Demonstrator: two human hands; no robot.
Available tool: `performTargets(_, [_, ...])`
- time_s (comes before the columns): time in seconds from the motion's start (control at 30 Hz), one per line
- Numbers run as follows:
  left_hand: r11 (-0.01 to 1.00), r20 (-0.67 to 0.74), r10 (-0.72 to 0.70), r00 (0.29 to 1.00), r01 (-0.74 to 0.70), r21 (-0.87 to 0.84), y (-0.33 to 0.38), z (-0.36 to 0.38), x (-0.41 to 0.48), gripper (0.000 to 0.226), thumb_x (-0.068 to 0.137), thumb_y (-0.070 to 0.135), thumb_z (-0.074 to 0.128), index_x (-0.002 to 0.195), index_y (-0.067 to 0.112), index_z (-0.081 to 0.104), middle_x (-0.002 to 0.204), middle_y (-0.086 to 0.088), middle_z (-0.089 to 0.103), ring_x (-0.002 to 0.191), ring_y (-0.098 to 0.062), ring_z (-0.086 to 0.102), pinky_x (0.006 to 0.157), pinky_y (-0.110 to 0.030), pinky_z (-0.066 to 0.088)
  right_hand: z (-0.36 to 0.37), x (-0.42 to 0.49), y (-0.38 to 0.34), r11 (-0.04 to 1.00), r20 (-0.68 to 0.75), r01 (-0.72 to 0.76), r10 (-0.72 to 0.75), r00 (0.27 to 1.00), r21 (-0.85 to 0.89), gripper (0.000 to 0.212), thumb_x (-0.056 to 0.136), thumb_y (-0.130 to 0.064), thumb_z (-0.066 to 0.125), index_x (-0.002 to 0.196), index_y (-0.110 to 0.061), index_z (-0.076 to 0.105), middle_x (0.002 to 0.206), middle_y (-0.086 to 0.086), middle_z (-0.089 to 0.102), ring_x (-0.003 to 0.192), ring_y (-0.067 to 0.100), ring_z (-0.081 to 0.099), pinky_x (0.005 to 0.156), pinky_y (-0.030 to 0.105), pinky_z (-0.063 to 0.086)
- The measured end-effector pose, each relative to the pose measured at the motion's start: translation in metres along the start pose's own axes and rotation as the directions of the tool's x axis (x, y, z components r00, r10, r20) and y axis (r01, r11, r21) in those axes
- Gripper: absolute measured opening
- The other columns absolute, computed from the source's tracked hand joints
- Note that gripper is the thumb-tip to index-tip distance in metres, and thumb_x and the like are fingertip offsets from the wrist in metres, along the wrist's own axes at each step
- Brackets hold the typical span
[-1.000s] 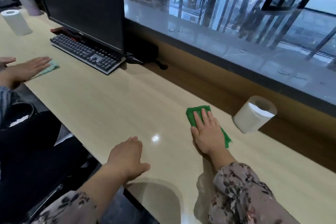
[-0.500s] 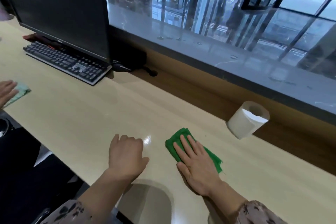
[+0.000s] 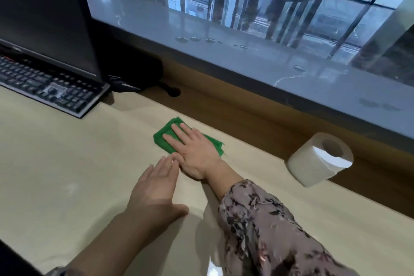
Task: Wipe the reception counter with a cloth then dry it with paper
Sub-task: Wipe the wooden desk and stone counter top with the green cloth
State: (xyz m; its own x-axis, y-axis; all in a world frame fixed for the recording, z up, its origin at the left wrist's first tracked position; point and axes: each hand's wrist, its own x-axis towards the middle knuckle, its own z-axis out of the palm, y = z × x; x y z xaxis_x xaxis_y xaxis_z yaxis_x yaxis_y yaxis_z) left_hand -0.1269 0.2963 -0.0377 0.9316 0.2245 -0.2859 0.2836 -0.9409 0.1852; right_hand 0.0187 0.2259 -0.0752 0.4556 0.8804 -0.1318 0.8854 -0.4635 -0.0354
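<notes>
Cloth — green and folded — lies flat on the beige counter, pinned under the right hand, whose straight fingers press down on it. The left hand rests open just beside, fingertips almost at the right thumb. A paper roll lies well apart to the right — keyboard and monitor far left.

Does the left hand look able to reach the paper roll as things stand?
Probably not directly: the right arm lies across the counter between the left hand and the roll, while the right hand presses the cloth. Reaching means crossing over that arm.
</notes>
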Motion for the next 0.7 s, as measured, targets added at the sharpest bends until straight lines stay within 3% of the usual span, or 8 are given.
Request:
performTargets(0.07, [0.999,0.021,0.045,0.999,-0.045,-0.030,0.001,0.003,0.009,0.112,0.074,0.066,0.059,0.153,0.022,-0.007,0.160,0.000,-0.017,0.148,-0.013,-0.014,0.122,-0.031,-0.001,-0.004,0.013,0.015,0.996,0.008,-0.085,0.085,0.996,0.031,0.055,0.102,-0.043,0.019,0.153,-0.031,0.004,0.162,0.002,-0.004,0.148,0.022,-0.004,0.119,0.038,0.005])
performTargets(0.17, [0.992,0.031,0.105,0.994,-0.103,-0.072,0.002,0.008,0.017,0.116,0.070,0.067,0.061,0.153,0.026,-0.008,0.159,0.003,-0.022,0.147,-0.011,-0.017,0.120,-0.029,-0.003,-0.011,0.017,0.039,0.940,0.034,-0.303,0.302,0.953,0.155,0.054,0.101,-0.044,0.018,0.153,-0.035,0.004,0.161,0.001,0.012,0.144,0.025,0.020,0.111,0.040,0.023])
performTargets(0.27, [0.984,0.029,0.162,0.986,-0.159,-0.085,0.004,0.011,0.023,0.116,0.068,0.066,0.061,0.153,0.027,-0.009,0.158,0.004,-0.023,0.146,-0.009,-0.019,0.117,-0.026,-0.006,-0.007,0.007,0.067,0.832,-0.008,-0.507,0.522,0.853,0.226,0.056,0.099,-0.043,0.024,0.152,-0.036,0.008,0.162,0.000,0.003,0.148,0.022,0.001,0.119,0.041,0.007])
performTargets(0.37, [0.984,0.068,0.162,0.984,-0.157,-0.080,0.007,0.009,0.028,0.117,0.067,0.062,0.063,0.153,0.026,-0.009,0.159,0.005,-0.021,0.146,-0.010,-0.018,0.118,-0.026,0.001,0.000,-0.017,0.091,0.731,-0.054,-0.649,0.672,0.739,0.210,0.062,0.097,-0.039,0.033,0.153,-0.029,0.010,0.162,0.004,0.002,0.148,0.026,0.001,0.120,0.041,0.005])
performTargets(0.47, [0.986,0.116,0.159,0.980,-0.150,-0.078,0.010,0.002,0.030,0.117,0.068,0.059,0.065,0.153,0.023,-0.006,0.160,0.005,-0.018,0.147,-0.011,-0.016,0.118,-0.026,0.008,0.002,-0.046,0.091,0.643,-0.026,-0.738,0.757,0.653,0.204,0.063,0.097,-0.036,0.032,0.154,-0.025,0.008,0.161,0.009,0.002,0.148,0.029,0.002,0.119,0.043,0.007])
performTargets(0.57, [0.985,0.147,0.158,0.976,-0.147,-0.085,0.014,-0.004,0.027,0.117,0.069,0.058,0.067,0.153,0.022,-0.006,0.160,0.005,-0.017,0.147,-0.012,-0.015,0.118,-0.027,0.011,0.004,-0.076,0.068,0.568,0.016,-0.799,0.813,0.582,0.197,0.056,0.099,-0.038,0.019,0.153,-0.025,0.013,0.159,0.010,0.018,0.145,0.030,0.014,0.116,0.044,0.016])
performTargets(0.7, [0.988,0.161,0.148,0.976,-0.138,-0.071,0.016,-0.006,0.027,0.118,0.067,0.057,0.067,0.154,0.021,-0.005,0.161,0.003,-0.015,0.148,-0.014,-0.013,0.120,-0.030,0.011,0.021,-0.122,0.010,0.637,-0.044,-0.754,0.768,0.639,0.161,0.062,0.095,-0.042,0.013,0.153,-0.022,0.015,0.159,0.011,0.015,0.147,0.033,0.011,0.117,0.041,0.003])
